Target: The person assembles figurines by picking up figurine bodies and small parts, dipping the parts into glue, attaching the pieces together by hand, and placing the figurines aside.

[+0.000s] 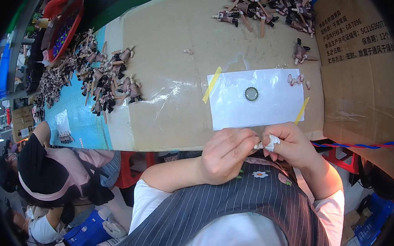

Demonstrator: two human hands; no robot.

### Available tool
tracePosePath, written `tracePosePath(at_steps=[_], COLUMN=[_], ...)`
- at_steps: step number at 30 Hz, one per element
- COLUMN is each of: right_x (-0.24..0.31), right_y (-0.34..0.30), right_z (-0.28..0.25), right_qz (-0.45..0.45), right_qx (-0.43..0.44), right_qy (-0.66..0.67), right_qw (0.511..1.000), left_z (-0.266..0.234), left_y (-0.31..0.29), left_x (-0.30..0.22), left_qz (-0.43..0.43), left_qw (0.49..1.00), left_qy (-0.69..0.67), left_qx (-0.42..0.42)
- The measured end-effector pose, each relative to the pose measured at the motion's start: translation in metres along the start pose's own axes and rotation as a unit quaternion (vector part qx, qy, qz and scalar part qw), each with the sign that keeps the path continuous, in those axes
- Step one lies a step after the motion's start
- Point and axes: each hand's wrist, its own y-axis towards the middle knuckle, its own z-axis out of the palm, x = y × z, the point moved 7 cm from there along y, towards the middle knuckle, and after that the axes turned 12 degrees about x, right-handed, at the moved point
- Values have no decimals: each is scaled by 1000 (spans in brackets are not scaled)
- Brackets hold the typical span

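Piece [258,146], small, pale: pinched in fingertips of left hand [228,155] and right hand [293,144]; beyond fingers, upturned crown cap [251,94] on white paper [227,111].

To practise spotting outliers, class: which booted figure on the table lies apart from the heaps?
The figure beside the cardboard box, between the upper-right heap and white sheet; it lies alone, others cluster.

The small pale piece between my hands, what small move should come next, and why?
Probably shift both hands forward over the white sheet: the small pale piece appears pinched between the left hand and right hand, right by the near edge of the table, where a slip might drop it off, while the sheet lies just beyond.
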Motion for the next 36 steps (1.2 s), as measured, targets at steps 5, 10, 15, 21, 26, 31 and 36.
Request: tracePosePath(at_steps=[5,10,15,21,26,31,36], right_x=[-11,-18,-26,-30,-30,-29,-34], right_y=[0,-4,-3,1,5,8,8], right_z=[1,6,5,4,2,1,-2], right_qz=[41,54,63,63,61,55,70], right_qx=[21,23,41,32,31,27,13], right_qy=[11,46,62,89,95,111,117], right_qw=[999,997,995,993,993,992,991], left_z=[5,4,5,6,6,5,7], left_y=[-4,0,-1,-2,-3,-1,-1], left_x=[-7,-10,-11,-7,-3,-1,2], left_qz=[-1,-16,-11,-24,-28,-32,-31], left_qw=[1000,1000,1000,999,999,999,999], left_qy=[8,9,21,23,28,34,32], left_qx=[4,-4,-2,-3,-15,-17,-11])
